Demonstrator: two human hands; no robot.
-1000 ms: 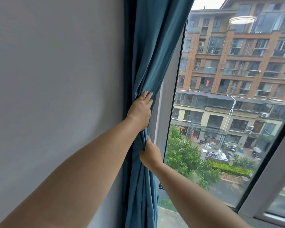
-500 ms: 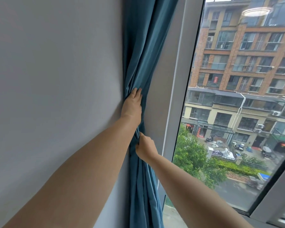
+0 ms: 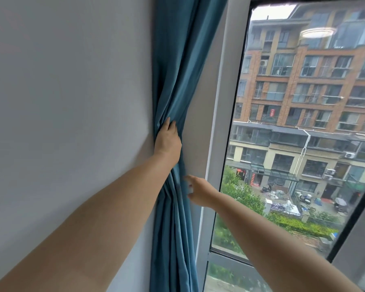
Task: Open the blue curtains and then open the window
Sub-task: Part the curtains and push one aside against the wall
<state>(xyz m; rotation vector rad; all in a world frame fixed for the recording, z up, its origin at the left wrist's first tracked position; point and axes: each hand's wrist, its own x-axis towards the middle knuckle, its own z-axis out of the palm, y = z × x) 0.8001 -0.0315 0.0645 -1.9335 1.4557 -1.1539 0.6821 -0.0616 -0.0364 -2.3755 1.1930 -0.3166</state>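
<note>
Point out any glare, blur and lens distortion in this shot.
Head view: a round ceiling-lamp reflection floats on the window glass over the buildings; the right hand is smeared by motion blur, while the left hand on the blue curtain is sharp; the wide-angle lens makes the window frame lean; daylight is soft, with no hard shadows on the wall.
</note>
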